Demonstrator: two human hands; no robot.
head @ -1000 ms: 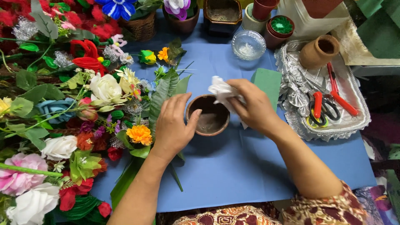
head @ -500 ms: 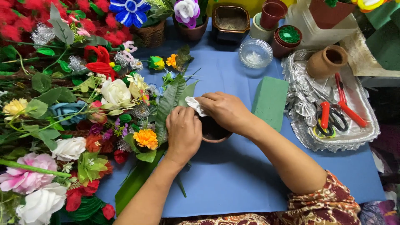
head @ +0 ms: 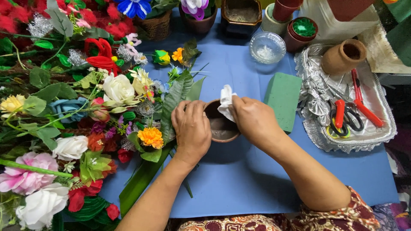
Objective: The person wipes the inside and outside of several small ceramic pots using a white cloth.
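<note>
Careful, your left hand (head: 192,128) grips the brown pot (head: 220,128) mid-worktop while your right hand (head: 252,119) pinches a white tissue (head: 225,102) inside; press hard and it tips toward the flowers (head: 115,90).

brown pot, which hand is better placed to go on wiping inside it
Right. The right hand already pinches the white tissue at the brown pot rim, over its open inside. The left hand grips the pot's left side, steadying it.
</note>
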